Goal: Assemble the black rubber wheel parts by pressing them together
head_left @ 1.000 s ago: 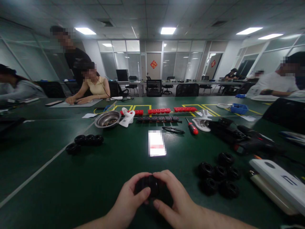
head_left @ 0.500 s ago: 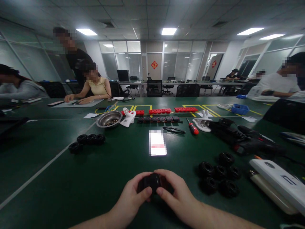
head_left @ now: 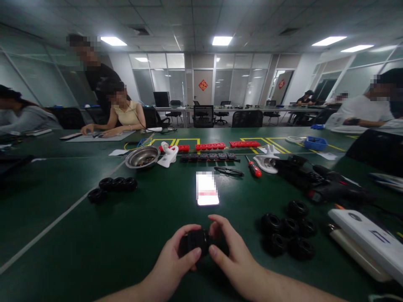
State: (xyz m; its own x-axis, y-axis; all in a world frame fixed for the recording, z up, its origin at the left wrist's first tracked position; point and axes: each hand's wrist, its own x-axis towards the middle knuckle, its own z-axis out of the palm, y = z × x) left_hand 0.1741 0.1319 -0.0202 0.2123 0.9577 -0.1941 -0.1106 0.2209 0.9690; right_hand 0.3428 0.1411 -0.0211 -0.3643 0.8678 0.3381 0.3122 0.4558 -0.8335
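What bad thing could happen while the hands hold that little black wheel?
The black wheel is pinched only by fingertips of the left hand and right hand, so it might slip and roll across the green table. It could also knock the lit phone just ahead or scatter the wheel pile beside it.

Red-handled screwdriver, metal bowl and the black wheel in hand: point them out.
Red-handled screwdriver (head_left: 254,169), head view, on its handle.
Metal bowl (head_left: 142,157), head view, on its inner wall.
Black wheel (head_left: 194,242), head view, on its tread.
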